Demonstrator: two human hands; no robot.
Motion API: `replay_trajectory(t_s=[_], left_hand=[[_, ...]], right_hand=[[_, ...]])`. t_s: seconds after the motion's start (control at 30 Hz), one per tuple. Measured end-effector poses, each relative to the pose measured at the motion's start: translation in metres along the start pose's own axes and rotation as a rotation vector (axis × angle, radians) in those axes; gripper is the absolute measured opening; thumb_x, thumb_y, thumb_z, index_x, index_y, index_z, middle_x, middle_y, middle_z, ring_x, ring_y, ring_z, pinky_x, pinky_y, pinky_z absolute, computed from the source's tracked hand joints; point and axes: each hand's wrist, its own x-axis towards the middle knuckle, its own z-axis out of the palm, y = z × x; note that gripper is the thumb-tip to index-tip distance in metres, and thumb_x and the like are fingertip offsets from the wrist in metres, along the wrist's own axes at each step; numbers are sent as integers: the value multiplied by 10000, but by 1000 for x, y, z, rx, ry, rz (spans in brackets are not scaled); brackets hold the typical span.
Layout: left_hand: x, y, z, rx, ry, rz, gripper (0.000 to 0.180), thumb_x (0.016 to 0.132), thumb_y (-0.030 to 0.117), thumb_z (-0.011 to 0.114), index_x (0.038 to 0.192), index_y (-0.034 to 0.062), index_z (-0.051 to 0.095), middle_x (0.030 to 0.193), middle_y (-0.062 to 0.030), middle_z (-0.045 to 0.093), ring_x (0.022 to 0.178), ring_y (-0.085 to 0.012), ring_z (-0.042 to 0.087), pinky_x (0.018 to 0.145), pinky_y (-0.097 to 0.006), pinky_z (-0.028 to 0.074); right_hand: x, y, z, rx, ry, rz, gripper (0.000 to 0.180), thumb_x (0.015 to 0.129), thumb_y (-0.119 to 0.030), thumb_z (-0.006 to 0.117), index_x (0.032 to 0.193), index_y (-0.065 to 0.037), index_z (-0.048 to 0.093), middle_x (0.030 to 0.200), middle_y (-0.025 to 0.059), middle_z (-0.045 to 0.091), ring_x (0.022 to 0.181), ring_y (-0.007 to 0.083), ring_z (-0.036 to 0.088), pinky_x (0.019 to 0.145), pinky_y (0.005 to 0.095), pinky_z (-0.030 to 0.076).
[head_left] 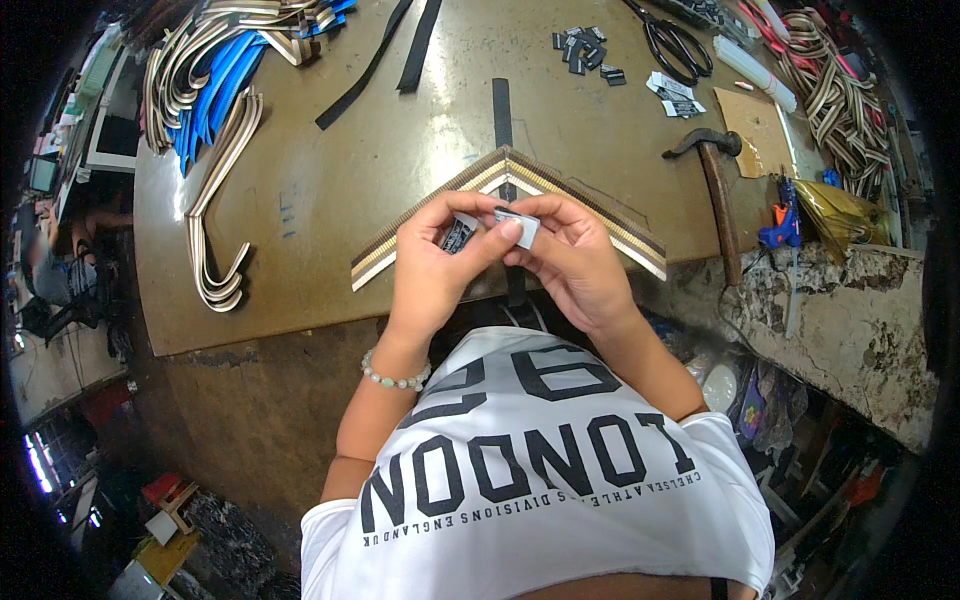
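Both hands meet over the near edge of the table. Between the fingertips of my left hand (432, 270) and my right hand (585, 272) is a small whitish label (520, 231), pinched from both sides. A black printed label (457, 236) is tucked in the palm of my left hand. Under my fingers lies a striped brown and cream strap (612, 229), bent into a wide V with its peak pointing away from me. A black strip (502, 115) runs beneath that peak toward me; my hands hide part of it.
On the right lie a hammer (716, 190), black scissors (678, 45), a blue glue gun (783, 222) and white labels (676, 94). Small black labels (580, 48) are scattered at the back. Striped strap bundles (210, 225) sit left, near black strips (418, 45).
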Motion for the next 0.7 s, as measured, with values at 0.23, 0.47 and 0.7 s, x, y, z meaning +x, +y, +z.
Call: replay_trajectory(t_s=[0.23, 0.47, 0.7], left_hand=[[2, 2, -11, -150, -57, -160, 159, 834, 93, 786, 915, 17, 672, 844, 3, 644, 770, -43, 543, 692, -199, 445], [0, 9, -12, -88, -50, -184, 190, 856, 117, 768, 994, 2, 705, 809, 20, 643, 695, -35, 543, 634, -190, 443], [-4, 14, -10, 84, -24, -106, 158, 856, 115, 765, 938, -15, 729, 798, 4, 667, 699, -29, 553, 629, -184, 443]], right_hand=[[-4, -28, -2, -297, -2, 56, 232, 935, -28, 644, 1142, 74, 629, 1047, 118, 674, 895, 146, 675, 801, 258, 573], [-1, -27, 1, -447, 6, -18, 205, 922, -34, 671, 1083, 91, 658, 984, 116, 690, 808, 137, 683, 737, 240, 575], [-4, -26, 1, -521, 39, 10, 216, 922, -58, 678, 1072, 95, 657, 985, 120, 693, 781, 135, 683, 726, 239, 577]])
